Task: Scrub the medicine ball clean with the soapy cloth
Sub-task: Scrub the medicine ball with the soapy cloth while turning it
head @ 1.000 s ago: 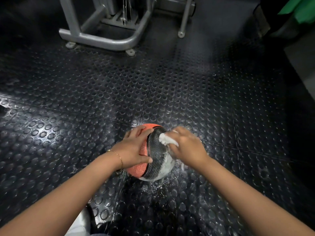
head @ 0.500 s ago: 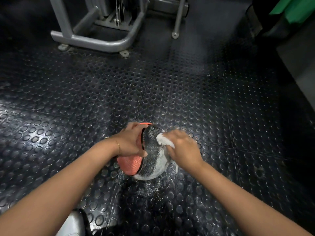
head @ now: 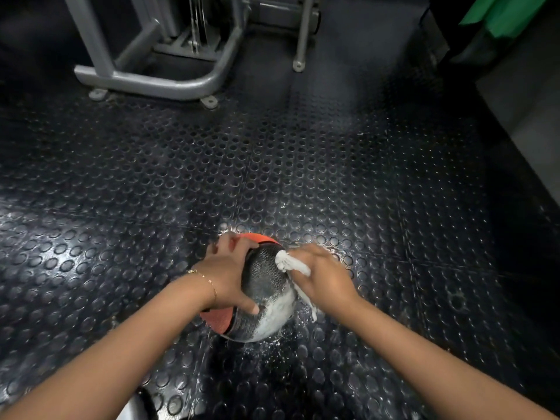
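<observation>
An orange and black medicine ball (head: 264, 294) sits on the studded black rubber floor, its near side white with soap foam. My left hand (head: 228, 275) grips the ball's left side, fingers over the top and thumb on the black band. My right hand (head: 324, 278) grips a white soapy cloth (head: 291, 263) and presses it against the ball's right side. One end of the cloth sticks out above my thumb, and a strip of it hangs below my palm.
The grey steel base of a gym machine (head: 151, 81) stands at the back left, with a thin grey leg (head: 300, 40) beside it. Something green (head: 509, 13) lies at the top right. Foam and water spots dot the floor (head: 272, 353) around the ball.
My view has shifted a little. Both hands stay on the ball, and the cloth hand has slid slightly along the ball's right side.
</observation>
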Available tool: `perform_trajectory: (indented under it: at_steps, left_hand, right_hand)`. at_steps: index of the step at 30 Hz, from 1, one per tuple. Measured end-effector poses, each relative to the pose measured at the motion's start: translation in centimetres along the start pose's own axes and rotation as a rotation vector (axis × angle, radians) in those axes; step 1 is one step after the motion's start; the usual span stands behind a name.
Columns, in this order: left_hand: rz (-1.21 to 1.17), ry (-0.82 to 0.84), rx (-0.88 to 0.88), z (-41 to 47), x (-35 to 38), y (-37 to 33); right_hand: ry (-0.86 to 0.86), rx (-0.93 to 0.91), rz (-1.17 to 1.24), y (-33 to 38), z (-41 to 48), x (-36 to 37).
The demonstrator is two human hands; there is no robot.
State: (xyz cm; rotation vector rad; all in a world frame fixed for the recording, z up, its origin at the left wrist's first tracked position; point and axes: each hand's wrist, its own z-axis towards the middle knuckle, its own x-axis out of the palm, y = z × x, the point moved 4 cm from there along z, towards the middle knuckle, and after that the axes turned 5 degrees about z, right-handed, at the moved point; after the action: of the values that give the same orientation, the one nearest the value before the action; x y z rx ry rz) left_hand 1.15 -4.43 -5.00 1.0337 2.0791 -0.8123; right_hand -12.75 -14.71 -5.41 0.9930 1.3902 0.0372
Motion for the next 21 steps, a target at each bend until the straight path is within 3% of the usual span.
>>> perform_trajectory:
  at_steps: [6,21]
  left_hand:
    - [0.063,-0.018,0.037,-0.8,1.3,0.6]
    - [-0.099,-0.017,0.073,-0.5,1.1,2.5]
  right_hand:
    - [0.001,0.119,0.121,-1.3,0.9,0.5]
    - [0.076,0.088,0.122,-1.4,0.7,0.8]
